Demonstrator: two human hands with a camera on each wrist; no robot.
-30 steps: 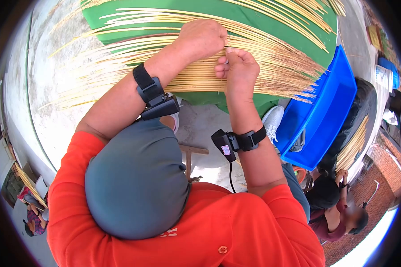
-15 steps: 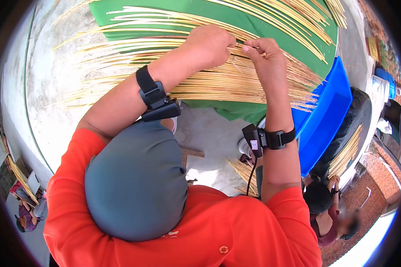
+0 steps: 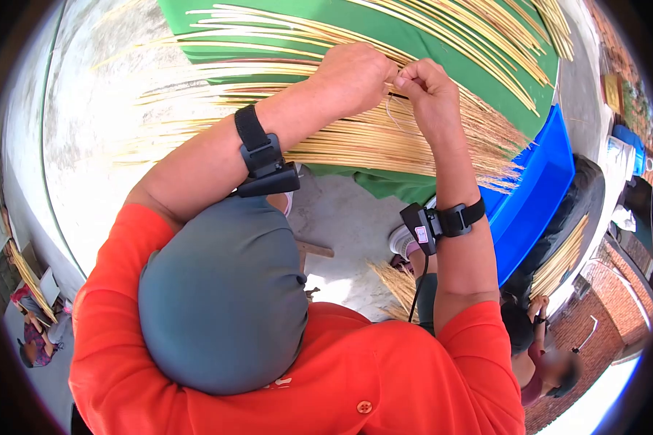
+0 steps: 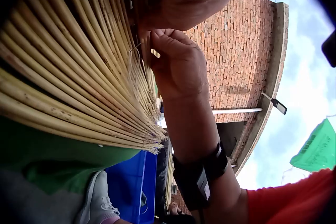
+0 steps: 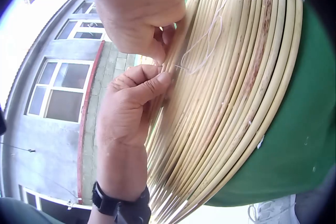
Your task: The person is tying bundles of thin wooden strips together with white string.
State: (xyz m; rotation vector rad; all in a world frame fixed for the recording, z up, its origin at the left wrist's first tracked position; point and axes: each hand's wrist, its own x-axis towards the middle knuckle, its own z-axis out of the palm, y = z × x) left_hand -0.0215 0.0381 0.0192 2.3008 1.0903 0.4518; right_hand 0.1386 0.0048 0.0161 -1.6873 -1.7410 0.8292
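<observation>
A broad row of broomcorn stalks with brushy tips lies side by side over a green cloth. My left hand grips stalks at the row's far edge, thumb and forefinger pinching there in the right wrist view. Close against it, my right hand has thumb and forefinger brought together on a thin white thread. That thread hangs in a loose loop over the stalks. In the left wrist view, the right hand sits at the stalks' edge, just beyond the left hand. What lies between the right fingertips is mostly hidden.
More stalks lie farther back on the green cloth. A blue plastic bin stands to the right, near a shoe. Another person sits at the lower right, by a stalk bundle.
My right hand first moved right and away from the left hand, then came back against its fingertips. The thread loop now shows beneath it. The left hand shifted slightly right.
</observation>
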